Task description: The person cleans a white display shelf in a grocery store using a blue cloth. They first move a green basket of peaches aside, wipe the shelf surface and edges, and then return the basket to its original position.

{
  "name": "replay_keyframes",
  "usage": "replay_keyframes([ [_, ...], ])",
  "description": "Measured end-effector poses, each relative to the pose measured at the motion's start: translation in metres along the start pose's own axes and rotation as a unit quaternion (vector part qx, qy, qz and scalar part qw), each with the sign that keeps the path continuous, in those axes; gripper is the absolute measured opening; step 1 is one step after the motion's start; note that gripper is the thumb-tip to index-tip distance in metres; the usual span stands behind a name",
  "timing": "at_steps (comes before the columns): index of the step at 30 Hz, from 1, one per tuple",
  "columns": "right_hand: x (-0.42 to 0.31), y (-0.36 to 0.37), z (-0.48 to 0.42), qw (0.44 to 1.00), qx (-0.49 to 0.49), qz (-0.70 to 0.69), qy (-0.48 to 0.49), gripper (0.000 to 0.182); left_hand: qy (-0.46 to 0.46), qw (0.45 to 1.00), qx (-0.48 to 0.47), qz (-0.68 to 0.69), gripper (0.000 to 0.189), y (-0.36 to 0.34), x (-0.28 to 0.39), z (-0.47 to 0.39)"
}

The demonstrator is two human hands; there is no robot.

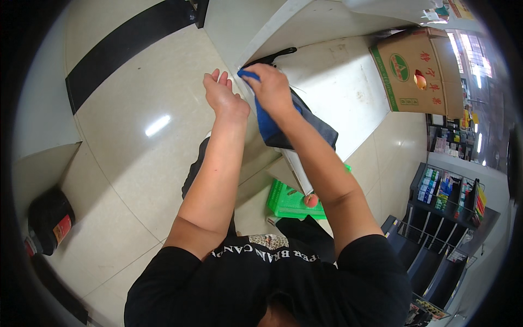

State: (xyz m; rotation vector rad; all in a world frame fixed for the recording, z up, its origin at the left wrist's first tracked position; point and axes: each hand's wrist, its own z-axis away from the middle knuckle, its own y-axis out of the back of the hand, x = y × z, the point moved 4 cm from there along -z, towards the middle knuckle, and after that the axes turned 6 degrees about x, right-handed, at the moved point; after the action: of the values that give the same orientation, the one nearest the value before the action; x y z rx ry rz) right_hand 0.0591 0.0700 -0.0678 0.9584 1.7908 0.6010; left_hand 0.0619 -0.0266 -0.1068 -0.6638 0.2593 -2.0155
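Note:
My right hand (273, 88) pinches the edge of a blue and dark grey cloth item (267, 126), perhaps a bag, which hangs over the near side of a white surface. Just left of it, my left hand (222, 92) is raised with its palm up and fingers slightly curled, holding nothing. A black strap or handle (282, 52) lies behind my right hand; what it belongs to is partly hidden by the hand.
A printed cardboard box (416, 73) stands at the white surface's far right. Below are a green plastic crate (282, 200) and a reddish round fruit (311, 200). Shop racks (445, 196) stand right; a large dark bottle (51, 220) is on the floor left.

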Motion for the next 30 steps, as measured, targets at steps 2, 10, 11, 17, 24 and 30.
replay_keyframes([
  [2, 0.0, 0.001, -0.005, 0.999, -0.012, 0.003, -0.041, 0.015, -0.002, 1.0, -0.002, 0.003, 0.045, -0.003, -0.003, -0.001],
  [10, 0.0, 0.036, 0.045, 0.994, -0.087, 0.006, 0.067, 0.02, 0.006, 1.0, 0.01, 0.003, 0.044, -0.003, -0.012, -0.002],
  [11, -0.001, 0.035, 0.045, 0.994, -0.077, 0.011, 0.082, 0.021, -0.001, 1.0, 0.012, 0.003, 0.044, -0.004, -0.011, 0.0],
  [17, -0.008, 0.004, 0.01, 0.992, -0.013, 0.053, 0.113, 0.024, 0.009, 0.999, -0.008, 0.041, 0.045, -0.006, -0.021, 0.003],
  [24, 0.004, 0.005, 0.005, 0.988, 0.016, 0.067, 0.139, 0.021, -0.007, 0.999, 0.001, 0.043, 0.047, -0.003, -0.022, 0.001],
  [30, -0.008, -0.001, 0.011, 0.989, 0.04, 0.038, 0.14, 0.019, -0.033, 0.998, -0.015, 0.048, 0.046, -0.006, -0.023, -0.001],
])
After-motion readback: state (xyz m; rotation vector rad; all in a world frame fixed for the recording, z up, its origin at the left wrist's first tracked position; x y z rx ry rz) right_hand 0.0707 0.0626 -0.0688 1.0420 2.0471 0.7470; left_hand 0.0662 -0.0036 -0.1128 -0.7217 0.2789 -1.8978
